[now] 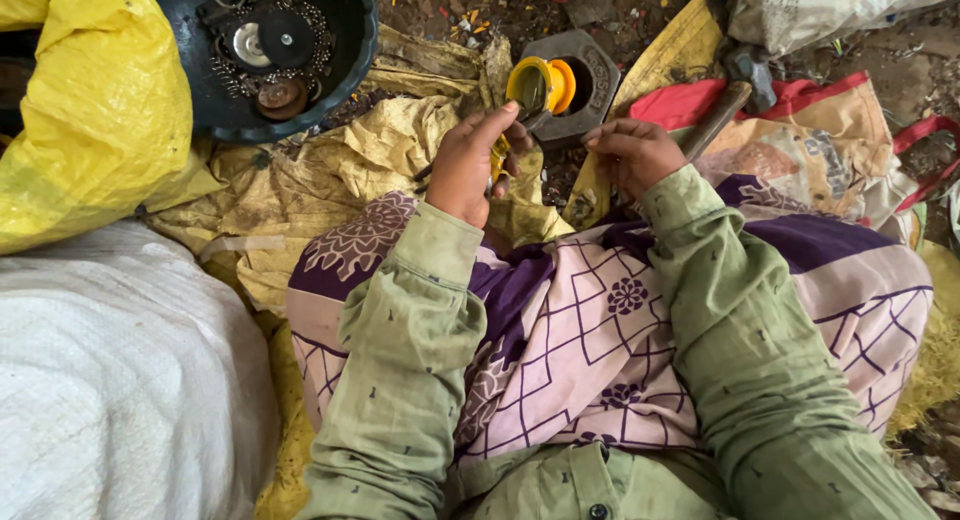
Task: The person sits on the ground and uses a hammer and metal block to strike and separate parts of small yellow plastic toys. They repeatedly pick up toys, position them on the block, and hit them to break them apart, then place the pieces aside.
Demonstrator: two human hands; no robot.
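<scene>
My left hand grips a small yellow round part and holds it up over a dark hexagonal metal block with a round hole in it. The thumb points up along the yellow part. My right hand is closed around the wooden handle of a hammer, whose metal head lies at the upper right. Both arms wear pale green sleeves and rest over a lap covered in purple and pink patterned cloth.
A dark round bowl with metal rings, chains and discs stands at the upper left. A yellow woven sack and a white sack lie at the left. Crumpled yellow sheet and a red-edged bag cover dirty ground.
</scene>
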